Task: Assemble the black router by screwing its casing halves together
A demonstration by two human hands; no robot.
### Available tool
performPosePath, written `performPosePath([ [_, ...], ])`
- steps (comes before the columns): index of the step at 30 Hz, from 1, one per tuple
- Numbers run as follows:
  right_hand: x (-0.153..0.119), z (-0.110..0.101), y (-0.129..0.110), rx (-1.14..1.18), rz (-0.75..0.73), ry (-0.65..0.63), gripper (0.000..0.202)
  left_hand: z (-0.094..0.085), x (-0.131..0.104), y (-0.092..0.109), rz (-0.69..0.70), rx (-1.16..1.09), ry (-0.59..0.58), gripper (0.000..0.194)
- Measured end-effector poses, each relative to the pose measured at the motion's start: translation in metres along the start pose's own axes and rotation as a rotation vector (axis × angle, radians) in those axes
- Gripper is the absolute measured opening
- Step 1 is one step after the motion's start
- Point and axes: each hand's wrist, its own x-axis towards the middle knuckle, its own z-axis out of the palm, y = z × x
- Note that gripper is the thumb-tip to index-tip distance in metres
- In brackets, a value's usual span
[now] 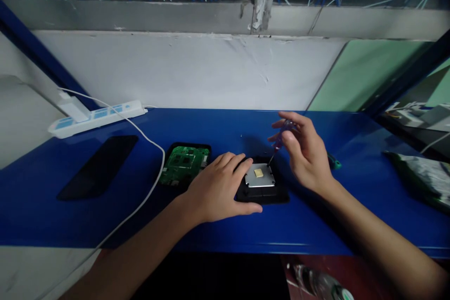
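A black plastic casing (279,196) lies on the blue table, with a silver metal plate (260,182) set inside it. In the plate's middle sits a small cream-coloured square pad (258,173). My left hand (218,187) holds the casing's left side, its fingers over the upper left and the thumb along the near edge. My right hand (305,152) grips a screwdriver (286,127) by its clear purple handle. The screwdriver is tilted, and its tip is at the plate's far right corner; the screw there is too small to make out.
Left of the casing lies a green circuit board (183,164) in a black shell. Further left are a dark phone-like slab (98,166), a white cable (154,143) and a power strip (130,110). A green-tipped tool (333,161) and a bag (425,176) lie right.
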Motion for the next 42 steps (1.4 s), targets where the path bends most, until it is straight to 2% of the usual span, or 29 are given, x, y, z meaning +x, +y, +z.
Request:
performPosePath([
  [4, 0.002, -0.001, 0.006, -0.088, -0.035, 0.079, 0.040, 0.000, 0.001, 0.001, 0.000, 0.004, -0.010, 0.095],
  [9, 0.001, 0.001, 0.002, -0.081, -0.044, 0.159, 0.037, 0.001, 0.000, 0.000, -0.002, -0.012, -0.002, 0.094],
  [16, -0.002, 0.002, -0.004, 0.016, -0.003, 0.083, 0.032, 0.000, 0.000, 0.001, -0.014, -0.005, 0.002, 0.095],
  [23, -0.001, 0.002, 0.002, -0.049, 0.057, 0.070, 0.039, 0.001, 0.000, 0.001, -0.010, -0.007, -0.002, 0.095],
  [35, -0.001, 0.002, 0.003, -0.099, -0.031, 0.139, 0.044, -0.002, 0.001, 0.001, -0.015, -0.029, -0.019, 0.094],
  [42, -0.003, 0.004, -0.005, 0.011, -0.008, 0.069, 0.034, -0.002, 0.000, 0.002, -0.018, -0.033, -0.014, 0.094],
])
